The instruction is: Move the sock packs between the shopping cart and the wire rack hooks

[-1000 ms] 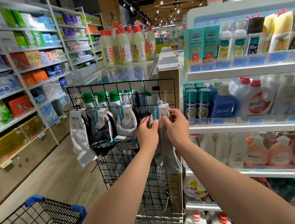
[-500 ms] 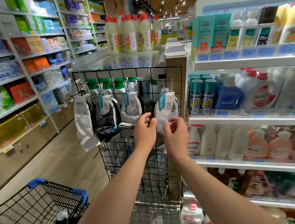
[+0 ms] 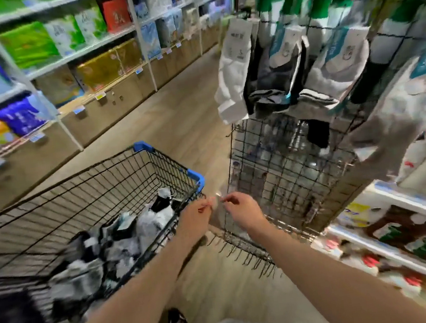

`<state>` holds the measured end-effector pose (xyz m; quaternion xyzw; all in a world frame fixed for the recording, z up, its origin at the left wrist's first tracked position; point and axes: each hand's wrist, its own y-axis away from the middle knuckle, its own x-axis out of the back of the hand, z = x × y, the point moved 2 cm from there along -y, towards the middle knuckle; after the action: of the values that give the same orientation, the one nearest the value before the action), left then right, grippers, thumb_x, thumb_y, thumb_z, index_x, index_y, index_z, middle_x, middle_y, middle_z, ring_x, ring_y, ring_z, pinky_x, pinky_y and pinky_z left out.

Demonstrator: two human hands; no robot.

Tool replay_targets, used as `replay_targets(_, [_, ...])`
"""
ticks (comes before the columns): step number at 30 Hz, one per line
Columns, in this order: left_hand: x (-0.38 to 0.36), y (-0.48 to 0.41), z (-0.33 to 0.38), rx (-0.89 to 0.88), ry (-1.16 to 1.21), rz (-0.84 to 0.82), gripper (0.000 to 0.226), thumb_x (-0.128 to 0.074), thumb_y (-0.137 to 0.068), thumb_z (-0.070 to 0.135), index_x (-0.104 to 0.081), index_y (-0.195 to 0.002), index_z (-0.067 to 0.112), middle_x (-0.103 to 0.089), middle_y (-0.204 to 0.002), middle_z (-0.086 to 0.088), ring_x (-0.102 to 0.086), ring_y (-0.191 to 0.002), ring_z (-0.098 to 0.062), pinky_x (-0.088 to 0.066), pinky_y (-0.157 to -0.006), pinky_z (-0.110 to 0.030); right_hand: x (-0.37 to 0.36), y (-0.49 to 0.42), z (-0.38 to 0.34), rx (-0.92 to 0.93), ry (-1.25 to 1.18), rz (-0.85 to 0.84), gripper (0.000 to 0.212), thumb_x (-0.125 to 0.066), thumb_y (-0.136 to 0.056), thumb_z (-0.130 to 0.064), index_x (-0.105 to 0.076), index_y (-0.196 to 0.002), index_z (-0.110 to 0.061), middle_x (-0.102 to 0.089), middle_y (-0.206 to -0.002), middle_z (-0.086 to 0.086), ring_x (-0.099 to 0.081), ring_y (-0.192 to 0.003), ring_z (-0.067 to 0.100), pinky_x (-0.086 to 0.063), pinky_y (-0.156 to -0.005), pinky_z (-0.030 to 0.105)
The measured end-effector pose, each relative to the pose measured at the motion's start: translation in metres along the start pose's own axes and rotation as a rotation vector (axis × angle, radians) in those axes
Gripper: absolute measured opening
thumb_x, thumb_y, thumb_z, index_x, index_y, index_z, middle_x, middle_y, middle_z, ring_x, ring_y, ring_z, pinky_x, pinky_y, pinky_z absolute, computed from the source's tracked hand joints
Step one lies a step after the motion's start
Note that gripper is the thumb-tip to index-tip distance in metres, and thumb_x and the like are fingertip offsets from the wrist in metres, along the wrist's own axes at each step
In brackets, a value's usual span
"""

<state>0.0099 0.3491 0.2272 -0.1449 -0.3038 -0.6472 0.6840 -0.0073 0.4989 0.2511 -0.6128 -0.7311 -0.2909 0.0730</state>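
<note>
My left hand [image 3: 195,216] and my right hand [image 3: 241,207] hang close together, low in front of the black wire rack [image 3: 288,179] and just off the near corner of the shopping cart [image 3: 195,176]. Their fingers are curled with the tips almost meeting. A small pale blur lies between them, and motion blur hides whether anything is pinched there. Packaged socks [image 3: 233,74] in white, black and grey hang on hooks at the top of the rack. A grey pair [image 3: 393,119] hangs at the right. More black and white sock packs [image 3: 125,237] lie in the cart.
Shelves of tissue and paper packs [image 3: 65,40] line the left side of the wooden-floored aisle [image 3: 174,112]. Shelves of bottles [image 3: 400,233] stand at the right behind the rack. Bare hooks [image 3: 246,253] stick out along the rack's bottom edge.
Both hands have let go of the grey socks on the hook and dropped down beside the cart. The view has swung down and to the left.
</note>
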Motion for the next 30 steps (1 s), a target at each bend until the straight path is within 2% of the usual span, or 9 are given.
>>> replay_targets(3, [0.042,-0.012,-0.067,0.054,0.087,0.086,0.020,-0.056,-0.097,0.009,-0.075,-0.104,0.011,-0.072,-0.100,-0.001,-0.068,-0.095,-0.018,-0.054,-0.087,-0.037,-0.071,-0.020,-0.026,0.030,0.031,-0.074,0.018,-0.057,-0.095,-0.011,-0.074,-0.097,-0.009,-0.074,-0.097,0.011,-0.064,-0.083,0.023,-0.050,-0.074,0.031])
replay_targets(6, [0.088,-0.025,-0.114,0.132,0.157,0.142,0.014,-0.060,-0.098,0.015,-0.072,-0.101,0.020,-0.066,-0.092,0.014,-0.063,-0.084,0.002,-0.045,-0.075,-0.012,-0.136,-0.046,-0.049,0.020,0.054,-0.158,0.022,-0.058,-0.094,-0.010,-0.075,-0.108,-0.011,-0.074,-0.108,0.006,-0.066,-0.097,0.018,-0.048,-0.074,0.016])
replay_targets(8, [0.112,-0.034,-0.143,0.268,0.203,0.135,0.014,-0.057,-0.101,0.021,-0.069,-0.107,0.024,-0.067,-0.098,0.011,-0.064,-0.088,-0.009,-0.042,-0.059,-0.004,-0.171,-0.062,-0.058,-0.019,0.075,-0.198,0.023,-0.058,-0.094,-0.012,-0.074,-0.110,-0.014,-0.073,-0.109,0.005,-0.065,-0.095,0.018,-0.047,-0.071,0.013])
replay_targets(11, [0.127,-0.044,-0.196,0.471,0.279,0.059,0.022,-0.053,-0.102,0.022,-0.066,-0.119,0.022,-0.068,-0.109,0.001,-0.065,-0.082,-0.016,-0.044,-0.042,-0.009,-0.209,-0.085,-0.067,-0.080,0.061,-0.237,0.022,-0.058,-0.094,-0.012,-0.074,-0.110,-0.013,-0.072,-0.107,0.002,-0.065,-0.099,0.019,-0.049,-0.080,0.025])
replay_targets(17, [0.130,-0.067,-0.248,0.549,0.381,0.031,0.019,-0.053,-0.100,0.015,-0.068,-0.110,0.021,-0.068,-0.111,-0.002,-0.065,-0.090,-0.017,-0.049,-0.060,-0.014,-0.264,-0.134,-0.066,-0.203,0.052,-0.273,0.019,-0.057,-0.095,-0.016,-0.071,-0.106,-0.025,-0.070,-0.106,-0.005,-0.063,-0.092,0.014,-0.052,-0.082,0.032])
replay_targets(23, [0.117,-0.096,-0.301,0.697,0.514,0.113,0.015,-0.053,-0.101,0.014,-0.065,-0.105,0.021,-0.067,-0.100,0.001,-0.063,-0.085,-0.016,-0.049,-0.070,-0.021,-0.328,-0.197,-0.047,-0.270,0.118,-0.391,0.022,-0.059,-0.094,-0.013,-0.068,-0.113,-0.018,-0.069,-0.105,0.002,-0.057,-0.074,0.013,-0.045,-0.060,0.026])
replay_targets(25, [0.115,-0.107,-0.322,0.750,0.548,0.148,0.012,-0.054,-0.101,0.023,-0.066,-0.104,0.024,-0.069,-0.101,0.001,-0.065,-0.080,-0.016,-0.052,-0.067,-0.025,-0.356,-0.218,-0.038,-0.284,0.109,-0.433,0.024,-0.059,-0.092,-0.013,-0.068,-0.113,-0.021,-0.070,-0.107,0.003,-0.061,-0.080,0.017,-0.045,-0.062,0.027])
replay_targets(27, [0.112,-0.116,-0.348,0.801,0.583,0.208,0.011,-0.055,-0.098,0.032,-0.066,-0.098,0.027,-0.070,-0.105,-0.001,-0.067,-0.089,-0.021,-0.054,-0.077,-0.034,-0.384,-0.234,-0.027,-0.318,0.090,-0.485,0.025,-0.059,-0.091,-0.012,-0.068,-0.112,-0.021,-0.071,-0.110,0.007,-0.066,-0.092,0.022,-0.049,-0.067,0.028])
replay_targets(30, [0.108,-0.130,-0.384,0.853,0.538,0.257,0.018,-0.049,-0.104,0.021,-0.065,-0.111,0.027,-0.067,-0.121,-0.003,-0.061,-0.091,-0.014,-0.047,-0.073,-0.023,-0.422,-0.258,-0.010,-0.374,0.094,-0.544,0.028,-0.056,-0.093,-0.012,-0.066,-0.119,-0.018,-0.069,-0.114,0.008,-0.066,-0.098,0.024,-0.051,-0.072,0.032])
